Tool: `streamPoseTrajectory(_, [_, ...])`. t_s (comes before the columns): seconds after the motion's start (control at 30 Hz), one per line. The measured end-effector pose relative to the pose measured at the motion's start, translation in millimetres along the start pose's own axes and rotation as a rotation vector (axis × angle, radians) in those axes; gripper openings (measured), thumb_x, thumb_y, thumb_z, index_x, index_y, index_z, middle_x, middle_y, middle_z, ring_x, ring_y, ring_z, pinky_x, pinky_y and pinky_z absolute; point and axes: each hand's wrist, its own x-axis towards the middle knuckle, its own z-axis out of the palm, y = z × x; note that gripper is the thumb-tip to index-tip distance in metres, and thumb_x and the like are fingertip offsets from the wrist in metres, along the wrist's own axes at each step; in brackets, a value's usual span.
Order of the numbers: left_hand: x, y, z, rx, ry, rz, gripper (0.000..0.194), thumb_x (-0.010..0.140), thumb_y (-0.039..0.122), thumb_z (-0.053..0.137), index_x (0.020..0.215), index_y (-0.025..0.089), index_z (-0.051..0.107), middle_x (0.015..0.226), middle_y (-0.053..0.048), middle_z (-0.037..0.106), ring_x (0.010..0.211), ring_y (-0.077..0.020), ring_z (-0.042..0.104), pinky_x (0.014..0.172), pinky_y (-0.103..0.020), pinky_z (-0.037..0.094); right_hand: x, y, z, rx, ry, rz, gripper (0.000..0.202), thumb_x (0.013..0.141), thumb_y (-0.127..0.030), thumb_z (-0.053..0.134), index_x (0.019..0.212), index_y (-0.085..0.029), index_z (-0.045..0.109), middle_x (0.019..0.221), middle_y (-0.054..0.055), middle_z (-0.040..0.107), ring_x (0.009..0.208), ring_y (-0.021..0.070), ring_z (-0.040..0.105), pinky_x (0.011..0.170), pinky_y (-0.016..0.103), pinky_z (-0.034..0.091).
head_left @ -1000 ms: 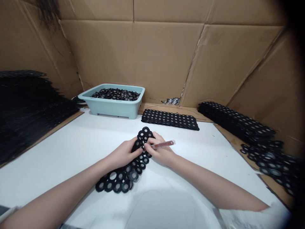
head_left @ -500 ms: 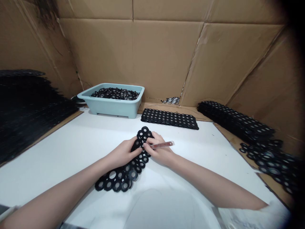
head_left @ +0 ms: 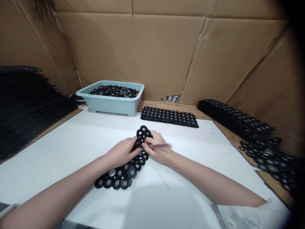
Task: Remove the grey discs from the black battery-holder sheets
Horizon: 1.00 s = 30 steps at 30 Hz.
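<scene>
A black mat of joined rings (head_left: 132,171) lies partly on the white table, its far end raised between my hands. My left hand (head_left: 124,151) is closed on the mat's left edge, thumb and fingers pinching it. Across from it, my right hand (head_left: 158,149) grips a thin tool with a flat reddish-brown handle (head_left: 163,146). Its fingertips also touch the rings near the mat's raised end. The tool's working tip is hidden among fingers and rings, so I cannot tell its kind.
A light blue tub (head_left: 111,105) of loose black rings stands at the back left. Behind my hands lies a flat ring mat (head_left: 169,117). Stacked mats (head_left: 233,117) and a loose ring pile (head_left: 271,157) are on the right, a tall dark stack (head_left: 26,108) on the left. Cardboard walls surround the table.
The handle in my right hand has tilted slightly and its outer end sits lower and further left. Both hands keep their hold on the mat. The whole view has shifted a little.
</scene>
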Motion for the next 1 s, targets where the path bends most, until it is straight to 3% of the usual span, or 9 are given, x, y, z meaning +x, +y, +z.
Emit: streamPoseTrajectory(1.0, [1.2,-1.2,1.1,-0.056,-0.005,-0.003,0.02,0.082,0.031,0.039,0.094,0.019,0.049,0.093,-0.005,0.06,0.081,-0.0212,0.056,0.069,-0.03,0.041,-0.3,-0.5,0.4,0.028,-0.01,0.036,0.025,0.083,-0.029,0.043,0.061,-0.017,0.046,0.078,0.003,0.042,0.076,0.0149,0.043,0.072,0.031,0.034])
